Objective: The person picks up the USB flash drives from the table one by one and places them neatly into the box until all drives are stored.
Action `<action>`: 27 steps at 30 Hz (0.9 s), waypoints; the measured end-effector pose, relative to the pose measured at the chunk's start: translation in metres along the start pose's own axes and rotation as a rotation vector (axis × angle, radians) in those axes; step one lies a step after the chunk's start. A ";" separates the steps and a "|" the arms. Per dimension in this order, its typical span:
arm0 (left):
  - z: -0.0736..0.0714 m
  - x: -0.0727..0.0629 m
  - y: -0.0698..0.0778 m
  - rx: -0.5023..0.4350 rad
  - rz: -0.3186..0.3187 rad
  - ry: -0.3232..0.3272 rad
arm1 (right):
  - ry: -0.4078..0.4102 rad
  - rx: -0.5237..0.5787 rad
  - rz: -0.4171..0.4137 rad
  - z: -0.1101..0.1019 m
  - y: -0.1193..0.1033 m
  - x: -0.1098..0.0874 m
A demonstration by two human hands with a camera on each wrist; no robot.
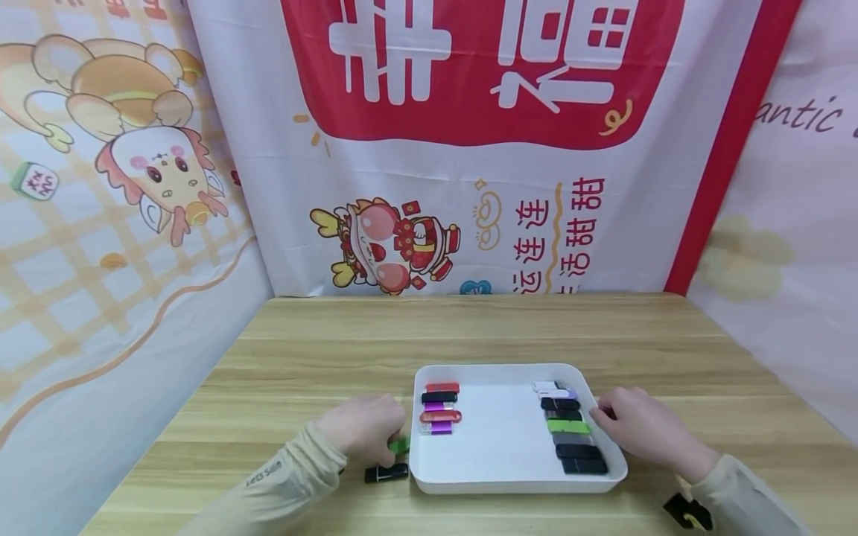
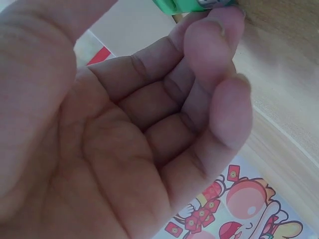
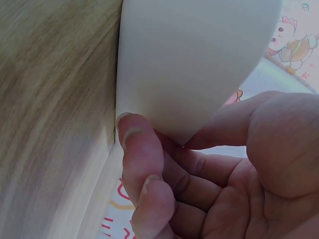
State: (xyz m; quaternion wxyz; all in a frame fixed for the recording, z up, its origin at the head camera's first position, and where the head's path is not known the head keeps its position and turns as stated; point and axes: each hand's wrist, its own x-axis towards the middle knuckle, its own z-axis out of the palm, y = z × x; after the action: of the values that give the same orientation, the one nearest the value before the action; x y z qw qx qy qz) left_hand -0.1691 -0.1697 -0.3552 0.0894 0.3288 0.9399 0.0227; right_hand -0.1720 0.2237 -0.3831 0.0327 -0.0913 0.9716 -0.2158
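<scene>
My left hand [image 1: 367,430] pinches a green USB stick [image 1: 399,446] just outside the left wall of a white tray [image 1: 496,487]. In the left wrist view the green USB stick [image 2: 182,5] shows at the top edge, by the curled fingertips; the thumb tip is out of frame. A black USB stick [image 1: 386,473] lies on the table below this hand. My right hand [image 1: 637,423] holds the tray's right side. The right wrist view has its thumb over the rim of the tray wall [image 3: 189,59] and its fingers against the outside, low by the table.
Inside the tray, red, black and purple USB sticks [image 1: 440,417] line the left side. Several more, including a green one [image 1: 568,426] and black ones [image 1: 579,452], line the right. A black and yellow object [image 1: 688,512] sits near the right forearm. Printed cloths [image 1: 469,164] hang around the table.
</scene>
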 end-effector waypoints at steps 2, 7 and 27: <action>0.000 0.000 0.001 0.011 0.013 0.007 | 0.001 0.000 -0.002 0.000 0.000 0.000; 0.002 0.001 0.000 0.034 0.041 0.035 | 0.014 -0.011 -0.024 0.001 0.002 0.001; 0.012 0.008 -0.001 0.091 0.027 0.060 | 0.017 -0.012 -0.032 0.001 0.002 0.001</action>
State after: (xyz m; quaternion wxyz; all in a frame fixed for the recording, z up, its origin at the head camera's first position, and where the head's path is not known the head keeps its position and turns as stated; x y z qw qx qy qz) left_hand -0.1733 -0.1658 -0.3678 0.0460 0.3443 0.9377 -0.0089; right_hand -0.1733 0.2251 -0.3849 0.0207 -0.1054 0.9715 -0.2113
